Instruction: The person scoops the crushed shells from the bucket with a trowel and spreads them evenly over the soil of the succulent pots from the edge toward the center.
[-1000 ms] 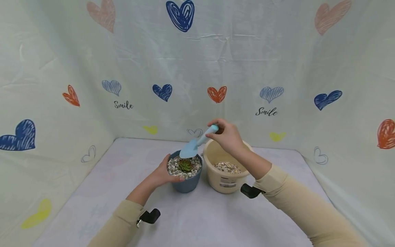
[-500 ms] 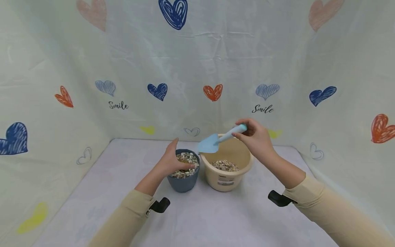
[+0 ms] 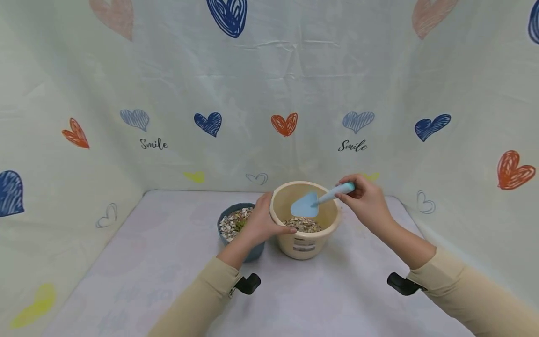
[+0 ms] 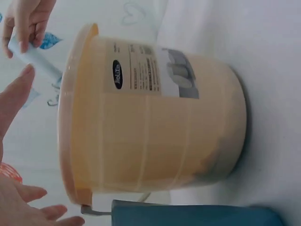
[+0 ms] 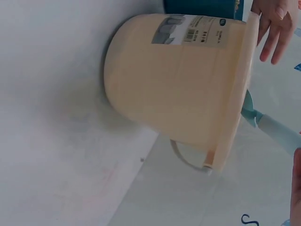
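Observation:
A light blue trowel (image 3: 307,206) hangs blade-down over the mouth of a cream bucket (image 3: 290,244), its handle pinched in my right hand (image 3: 367,202). Grey-brown gravel (image 3: 304,224) lies in the bottom of the bucket. My left hand (image 3: 264,223) reaches to the bucket's left rim with thumb and fingers spread; in the left wrist view the fingers (image 4: 35,193) look straight, and firm contact is not plain. Behind that wrist stands a blue-grey pot (image 3: 255,253) topped with pale stones (image 3: 229,224). A green succulent (image 3: 240,225) in it is partly hidden by the hand.
Pot and bucket stand side by side on a white-clothed table (image 3: 168,262). A pale curtain (image 3: 244,84) with printed hearts rises behind the table and along its sides. A wire handle (image 5: 186,157) hangs from the bucket's side.
The left hand has left the pot and moved right to the bucket's rim. The right hand has carried the trowel from above the pot rightward over the bucket. The head view has shifted slightly.

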Motion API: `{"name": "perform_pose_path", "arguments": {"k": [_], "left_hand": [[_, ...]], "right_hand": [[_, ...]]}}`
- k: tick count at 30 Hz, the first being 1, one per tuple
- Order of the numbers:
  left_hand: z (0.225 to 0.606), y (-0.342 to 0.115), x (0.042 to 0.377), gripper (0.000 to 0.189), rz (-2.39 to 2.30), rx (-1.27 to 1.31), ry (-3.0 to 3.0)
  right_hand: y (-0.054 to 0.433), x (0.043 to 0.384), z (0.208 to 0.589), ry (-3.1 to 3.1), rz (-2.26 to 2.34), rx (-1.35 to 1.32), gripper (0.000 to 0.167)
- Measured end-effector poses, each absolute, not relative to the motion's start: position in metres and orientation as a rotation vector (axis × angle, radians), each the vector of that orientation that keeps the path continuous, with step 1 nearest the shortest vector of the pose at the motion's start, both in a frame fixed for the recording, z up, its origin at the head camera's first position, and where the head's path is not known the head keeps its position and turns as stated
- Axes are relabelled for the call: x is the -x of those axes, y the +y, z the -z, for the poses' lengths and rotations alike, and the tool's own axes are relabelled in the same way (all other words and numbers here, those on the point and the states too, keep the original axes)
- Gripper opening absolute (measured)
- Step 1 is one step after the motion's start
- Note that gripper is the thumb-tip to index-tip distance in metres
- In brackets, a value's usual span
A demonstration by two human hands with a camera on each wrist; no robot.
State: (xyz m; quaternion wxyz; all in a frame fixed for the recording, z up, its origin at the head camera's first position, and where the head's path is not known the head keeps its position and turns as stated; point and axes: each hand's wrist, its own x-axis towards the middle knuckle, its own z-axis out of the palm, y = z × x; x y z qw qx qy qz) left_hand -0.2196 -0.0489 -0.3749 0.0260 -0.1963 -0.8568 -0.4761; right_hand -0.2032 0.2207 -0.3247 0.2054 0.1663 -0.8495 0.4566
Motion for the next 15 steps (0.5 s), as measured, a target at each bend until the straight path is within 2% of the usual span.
{"name": "perform_pose_path", "arguments": {"k": [4,8,15], "left_hand": [[0.376,-0.049,0.232,0.108,1.433,0.718,-2.669],[0.372,-0.051,0.241,0.099,1.486,0.769,-2.730],[0.360,-0.059,0.252,0.102,1.567,0.616,-2.969]], "right_hand": [[0.223,0.207,0.334,-2.460,-1.256,-0.467,0.026],[0.224,0.213,0.341,-2.571,-1.168,-0.482,0.023],[0.228,0.225,0.349,-2.715,-1.069,-0.530,0.021]]}}
